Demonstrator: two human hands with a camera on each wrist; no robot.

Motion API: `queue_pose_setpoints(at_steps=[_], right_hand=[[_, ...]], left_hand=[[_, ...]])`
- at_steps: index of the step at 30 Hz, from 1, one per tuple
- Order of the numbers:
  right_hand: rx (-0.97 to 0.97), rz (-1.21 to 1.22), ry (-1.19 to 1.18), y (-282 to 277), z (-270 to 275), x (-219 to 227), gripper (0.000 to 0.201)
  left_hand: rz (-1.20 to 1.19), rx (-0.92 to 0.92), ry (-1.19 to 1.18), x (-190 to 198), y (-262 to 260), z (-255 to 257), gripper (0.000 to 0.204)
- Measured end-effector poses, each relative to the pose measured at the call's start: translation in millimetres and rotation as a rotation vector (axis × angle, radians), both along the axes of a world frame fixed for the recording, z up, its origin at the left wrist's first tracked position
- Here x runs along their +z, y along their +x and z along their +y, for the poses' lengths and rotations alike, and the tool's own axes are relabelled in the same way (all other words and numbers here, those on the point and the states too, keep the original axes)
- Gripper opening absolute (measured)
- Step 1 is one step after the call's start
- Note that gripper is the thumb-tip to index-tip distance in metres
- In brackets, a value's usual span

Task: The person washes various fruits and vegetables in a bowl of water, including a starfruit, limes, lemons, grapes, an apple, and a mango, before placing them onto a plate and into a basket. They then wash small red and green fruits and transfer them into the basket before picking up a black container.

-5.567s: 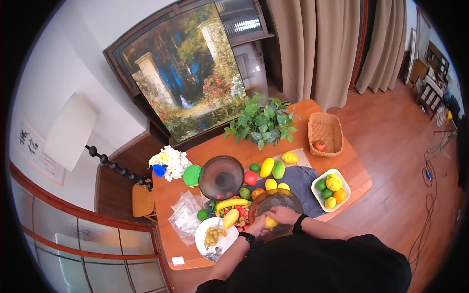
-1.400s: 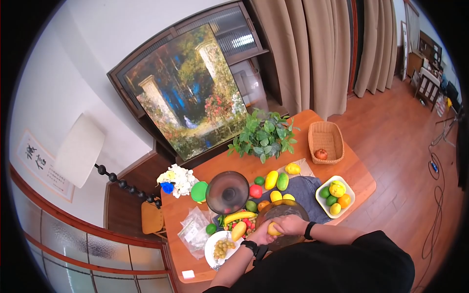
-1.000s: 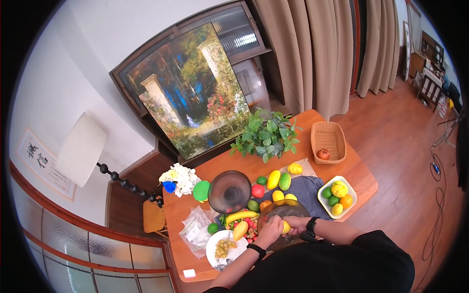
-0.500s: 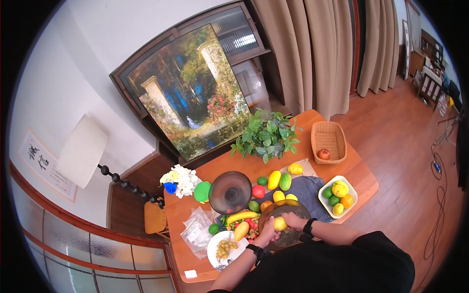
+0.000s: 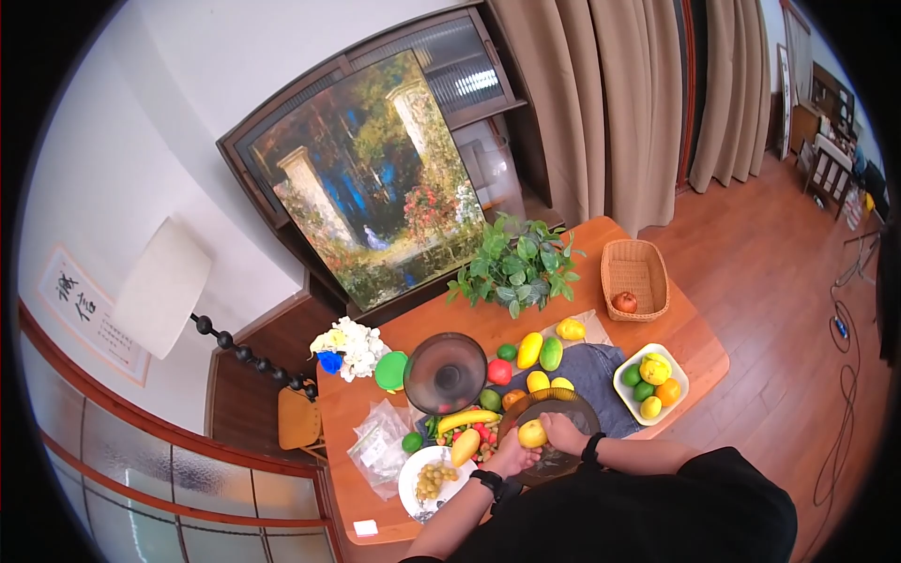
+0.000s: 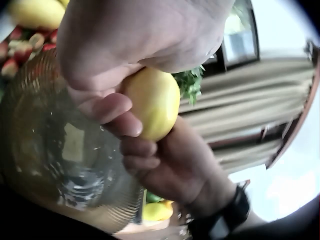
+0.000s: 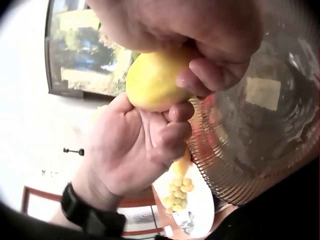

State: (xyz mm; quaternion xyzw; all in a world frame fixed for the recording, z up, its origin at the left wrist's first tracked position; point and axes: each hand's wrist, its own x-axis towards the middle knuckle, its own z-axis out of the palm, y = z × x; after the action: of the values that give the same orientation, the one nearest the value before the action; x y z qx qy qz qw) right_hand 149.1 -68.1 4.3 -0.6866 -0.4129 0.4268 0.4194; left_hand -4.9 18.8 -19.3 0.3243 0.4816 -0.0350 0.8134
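Both hands hold one smooth, oval yellow fruit (image 5: 532,433) above a ribbed amber glass bowl (image 6: 75,175). My left hand (image 5: 513,457) grips it from the left and below, its fingers curled against the skin, as the right wrist view also shows. From the other side my right hand (image 5: 565,433) curls its fingers around the fruit; its palm covers the top in the right wrist view. Glints and wet-looking spots show inside the bowl, along with a tan square patch. Part of the fruit is hidden behind the fingers.
Left of the bowl lie a banana (image 5: 468,418), a mango (image 5: 464,448), strawberries and a white plate (image 5: 410,475) with grapes. A dark glass dish (image 5: 422,375) stands behind. To the right are a pale fruit tray (image 5: 678,401) and a wicker basket (image 5: 635,251). A leafy plant (image 5: 519,267) stands at the back.
The hands have turned the yellow fruit about and shifted their grip around it. A second ago the left hand covered most of it; now more of it shows, raised over the bowl.
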Motion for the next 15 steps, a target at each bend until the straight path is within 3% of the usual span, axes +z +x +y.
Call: queue_pose_setpoints(at_steps=[1,2,3,4,6,7,8,9,10,11,12,14,15], right_hand=[[0.0,0.0,0.0,1,1,-6,0.048],[0.03,-0.16,0.114,3,2,-12,0.045],[0.059,-0.319,0.229,4,2,-14,0.042],[0.059,-0.318,0.229,6,2,-15,0.042],[0.179,-0.146,-0.015,11,3,-17,0.036],[0.18,-0.146,-0.013,15,3,-23,0.036],[0.225,-0.285,-0.054,20,5,-28,0.034],[0.27,-0.425,-0.095,26,6,-35,0.032],[0.27,-0.425,-0.092,30,6,-43,0.032],[0.175,-0.552,-0.048,35,4,-52,0.031],[0.079,-0.677,-0.005,38,3,-58,0.031],[0.081,-0.689,-0.07,48,9,-81,0.03],[0.447,-0.807,-0.206,58,18,-115,0.03]], left_hand=[[-0.107,-0.009,-0.172,10,-3,3,0.068],[-0.213,-0.019,-0.343,17,-4,4,0.069],[-0.213,-0.019,-0.343,11,-5,6,0.069],[-0.23,-0.014,-0.321,3,-5,8,0.065],[-0.246,-0.01,-0.298,-10,-5,4,0.063],[-0.14,-0.026,-0.127,-15,-3,0,0.055],[-0.033,-0.041,0.044,-20,-3,-4,0.049],[-0.032,-0.04,0.048,-22,-4,-8,0.049],[0.041,-0.054,0.126,-23,-5,-12,0.044],[0.114,-0.067,0.203,-23,-7,-15,0.04],[0.113,-0.065,0.204,-26,-8,-17,0.04],[0.135,-0.046,0.162,-38,-9,-16,0.04],[0.132,-0.049,0.16,-46,-8,-17,0.04]])
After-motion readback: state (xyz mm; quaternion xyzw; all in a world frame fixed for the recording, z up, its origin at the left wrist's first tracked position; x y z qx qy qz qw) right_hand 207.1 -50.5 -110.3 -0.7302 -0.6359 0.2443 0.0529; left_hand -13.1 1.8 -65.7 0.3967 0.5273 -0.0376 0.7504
